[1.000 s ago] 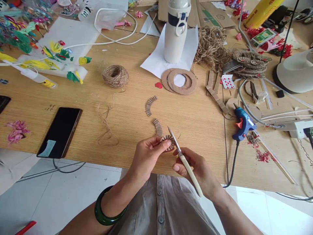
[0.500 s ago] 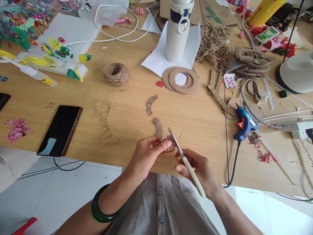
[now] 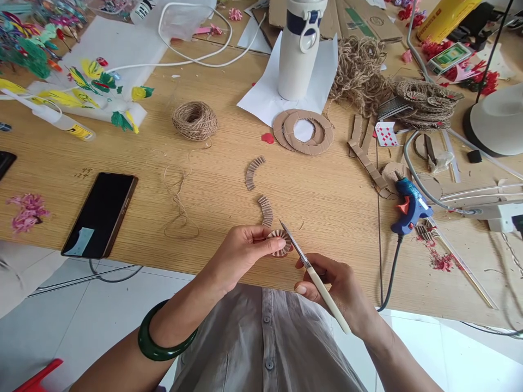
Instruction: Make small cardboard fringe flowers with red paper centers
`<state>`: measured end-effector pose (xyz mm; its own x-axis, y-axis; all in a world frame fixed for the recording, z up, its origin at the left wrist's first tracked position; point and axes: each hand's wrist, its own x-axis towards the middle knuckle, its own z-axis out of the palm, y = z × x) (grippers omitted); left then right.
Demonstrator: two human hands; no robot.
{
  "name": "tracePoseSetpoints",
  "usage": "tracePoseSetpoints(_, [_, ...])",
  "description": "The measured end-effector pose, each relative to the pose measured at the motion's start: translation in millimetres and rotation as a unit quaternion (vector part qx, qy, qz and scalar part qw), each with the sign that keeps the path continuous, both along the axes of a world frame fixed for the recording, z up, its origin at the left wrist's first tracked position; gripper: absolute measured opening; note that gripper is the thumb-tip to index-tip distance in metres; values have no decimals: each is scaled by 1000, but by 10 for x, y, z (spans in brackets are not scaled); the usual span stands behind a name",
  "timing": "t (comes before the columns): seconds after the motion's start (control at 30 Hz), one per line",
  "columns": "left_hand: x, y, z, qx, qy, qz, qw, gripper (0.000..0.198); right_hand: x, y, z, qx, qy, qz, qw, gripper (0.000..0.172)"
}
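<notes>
"Where's the small piece?"

"In the left hand (image 3: 241, 251). Its fingers (image 3: 267, 246) are closed on a pleated cardboard rosette (image 3: 281, 243), holding it just above the wooden counter (image 3: 327, 228)."

"And the right hand (image 3: 337, 291)?"

"Its fingers (image 3: 304, 290) are curled firmly around a slim craft tool (image 3: 322, 288) with a long cream handle. The narrow steel tip sits just beside the rosette, though I can't tell whether they touch."

"What's lying nearby?"

"2 curved pleated cardboard strips (image 3: 265, 211) lie on the counter, just beyond the hands. Farther on are 2 overlapping cardboard rings (image 3: 303, 132), with a ball of jute twine (image 3: 195, 121) off to the left."

"Anything on the right?"

"A blue hot glue gun (image 3: 411, 204) rests near the counter's right side, well apart from the hands. A green bangle (image 3: 165, 337) circles the left wrist."
</notes>
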<state>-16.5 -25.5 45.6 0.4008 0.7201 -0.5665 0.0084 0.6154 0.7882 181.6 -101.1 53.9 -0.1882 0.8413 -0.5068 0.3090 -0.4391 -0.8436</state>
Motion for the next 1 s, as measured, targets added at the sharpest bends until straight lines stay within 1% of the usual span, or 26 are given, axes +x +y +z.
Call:
tracePoseSetpoints(0.17, [-35, 42, -14, -3, -7, -36, 999, 19, 41, -24, -24, 2, -20, 14, 1000, 52])
tracePoseSetpoints(0.37, [-37, 84, -20, -34, -18, -48, 998, 20, 84, -60, -49, 6, -26, 20, 999, 47])
tracePoseSetpoints(0.53, [-42, 117, -64, -28, -10, -82, 996, 24, 125, -92, -65, 6, -28, 26, 999, 43])
tracePoseSetpoints(0.63, [-47, 119, -73, -32, -13, -86, 996, 24, 163, -87, -60, 8, -34, 26, 999, 42])
tracePoseSetpoints(0.73, [-43, 117, -61, -40, -19, -78, 996, 23, 197, -45, -22, 17, -42, -2, 999, 43])
tracePoseSetpoints(0.8, [-27, 114, -45, -41, -17, -80, 996, 21, 196, 1, 11, 28, -36, -39, 998, 41])
tracePoseSetpoints(0.9, [19, 101, -15, -22, 3, -105, 994, 18, 131, 87, 40, 60, -2, -98, 993, 34])
tracePoseSetpoints(1.0, [74, 77, 6, 2, 39, -138, 990, 20, 12, 176, 32, 94, 49, -123, 987, 33])
